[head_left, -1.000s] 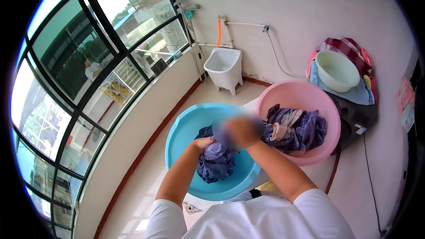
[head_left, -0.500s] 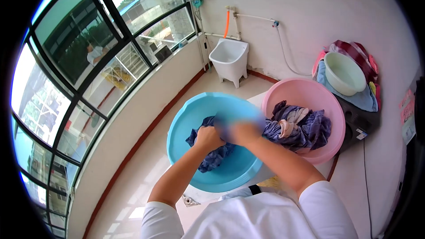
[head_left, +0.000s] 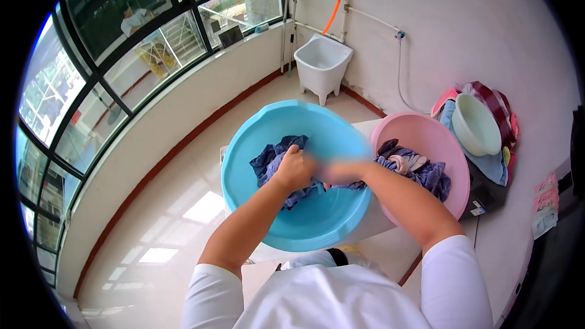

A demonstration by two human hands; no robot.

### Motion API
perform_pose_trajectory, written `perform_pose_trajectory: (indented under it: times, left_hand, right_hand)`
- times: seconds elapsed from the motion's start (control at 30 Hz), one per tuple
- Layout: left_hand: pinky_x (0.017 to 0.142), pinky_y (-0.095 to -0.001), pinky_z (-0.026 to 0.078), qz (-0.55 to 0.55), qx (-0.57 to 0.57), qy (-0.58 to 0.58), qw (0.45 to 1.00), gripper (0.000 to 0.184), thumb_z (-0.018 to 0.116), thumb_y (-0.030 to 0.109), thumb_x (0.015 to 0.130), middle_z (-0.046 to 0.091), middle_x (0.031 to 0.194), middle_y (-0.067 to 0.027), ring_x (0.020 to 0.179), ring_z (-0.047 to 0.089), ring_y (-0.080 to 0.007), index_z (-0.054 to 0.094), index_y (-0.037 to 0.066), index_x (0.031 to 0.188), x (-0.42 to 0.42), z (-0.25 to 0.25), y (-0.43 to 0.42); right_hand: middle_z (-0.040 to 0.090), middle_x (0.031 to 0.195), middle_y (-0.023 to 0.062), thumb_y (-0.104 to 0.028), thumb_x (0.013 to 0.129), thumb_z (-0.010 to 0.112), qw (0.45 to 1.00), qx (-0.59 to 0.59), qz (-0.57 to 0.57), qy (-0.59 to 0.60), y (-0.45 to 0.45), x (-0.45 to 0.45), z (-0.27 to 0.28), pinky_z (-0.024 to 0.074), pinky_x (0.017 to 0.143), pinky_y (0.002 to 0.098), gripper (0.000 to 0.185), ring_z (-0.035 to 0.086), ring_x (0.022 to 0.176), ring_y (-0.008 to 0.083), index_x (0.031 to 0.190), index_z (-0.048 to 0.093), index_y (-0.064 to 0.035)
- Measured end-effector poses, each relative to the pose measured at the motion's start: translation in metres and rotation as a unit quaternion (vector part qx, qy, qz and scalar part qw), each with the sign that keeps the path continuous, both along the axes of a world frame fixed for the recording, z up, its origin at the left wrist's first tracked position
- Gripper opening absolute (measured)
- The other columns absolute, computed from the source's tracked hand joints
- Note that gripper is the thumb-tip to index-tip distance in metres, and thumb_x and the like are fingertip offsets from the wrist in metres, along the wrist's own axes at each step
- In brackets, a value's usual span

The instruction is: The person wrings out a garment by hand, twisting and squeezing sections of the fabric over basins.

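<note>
A dark purple garment (head_left: 275, 159) lies bunched in the light blue basin (head_left: 250, 207). My left hand (head_left: 295, 168) is closed on its upper part, knuckles up. Close beside it on the right, my right hand (head_left: 346, 171) is at the cloth over the basin's right side. Its fingers are smeared, so their grip does not show. Purple cloth shows just below this hand, towards the pink basin (head_left: 454, 198). Inside the pink basin is a heap of purple clothes (head_left: 426, 173) with a pale pink patch.
Both basins rest on a light surface before me. A white sink (head_left: 323, 55) stands in the corner below an orange hose (head_left: 332, 17). At right, a pale green basin (head_left: 478, 125) leans on cloths over a black box (head_left: 487, 192). Windows (head_left: 146, 36) line the left.
My view has shifted. The hands still work at the purple garment; the cloth blurred above my right hand before is gone, and that hand now stretches flatter to the right.
</note>
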State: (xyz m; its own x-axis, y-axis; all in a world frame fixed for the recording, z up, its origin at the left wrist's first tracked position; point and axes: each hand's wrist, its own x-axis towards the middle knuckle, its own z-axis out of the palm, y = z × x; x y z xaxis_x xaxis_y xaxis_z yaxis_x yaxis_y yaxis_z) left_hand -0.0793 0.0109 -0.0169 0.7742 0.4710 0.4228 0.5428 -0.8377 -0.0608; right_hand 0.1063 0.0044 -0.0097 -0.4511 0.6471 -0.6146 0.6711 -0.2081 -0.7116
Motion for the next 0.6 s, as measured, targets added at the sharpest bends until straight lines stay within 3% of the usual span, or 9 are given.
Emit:
perform_pose_trajectory:
  times: [0.2, 0.33, 0.6]
  left_hand:
    - [0.074, -0.0314, 0.032, -0.007, -0.017, -0.001, 1.0, 0.022, 0.067, 0.023, 0.056, 0.053, 0.063, -0.0009, 0.065, 0.054, -0.0179, 0.056, 0.016, 0.074, 0.0, 0.001, -0.003]
    - [0.074, -0.0308, 0.032, -0.012, -0.008, -0.012, 1.0, 0.022, 0.067, 0.023, 0.056, 0.053, 0.063, -0.0012, 0.064, 0.054, -0.0179, 0.056, 0.016, 0.074, 0.001, 0.0, -0.003]
    - [0.078, -0.0304, 0.032, 0.011, -0.052, 0.048, 0.997, 0.028, 0.068, 0.025, 0.056, 0.057, 0.066, -0.0007, 0.068, 0.057, -0.0172, 0.06, 0.017, 0.082, 0.001, 0.0, -0.004]
  right_hand:
    - [0.055, 0.089, 0.0121, -0.016, 0.058, 0.073, 0.999, -0.032, 0.007, -0.038, 0.003, 0.001, 0.002, 0.044, 0.058, 0.0317, 0.048, 0.053, 0.075, 0.0214, 0.099, 0.056, 0.0024]
    - [0.055, 0.09, 0.012, -0.016, 0.058, 0.074, 0.998, -0.04, -0.003, -0.042, -0.003, -0.002, 0.017, 0.0443, 0.06, 0.0313, 0.048, 0.053, 0.077, 0.0207, 0.099, 0.056, 0.0031]
    - [0.054, 0.08, 0.0098, -0.016, 0.061, 0.072, 0.992, -0.081, -0.046, -0.082, -0.009, -0.009, 0.033, 0.0414, 0.05, 0.0307, 0.041, 0.052, 0.062, 0.0178, 0.094, 0.056, 0.0023]
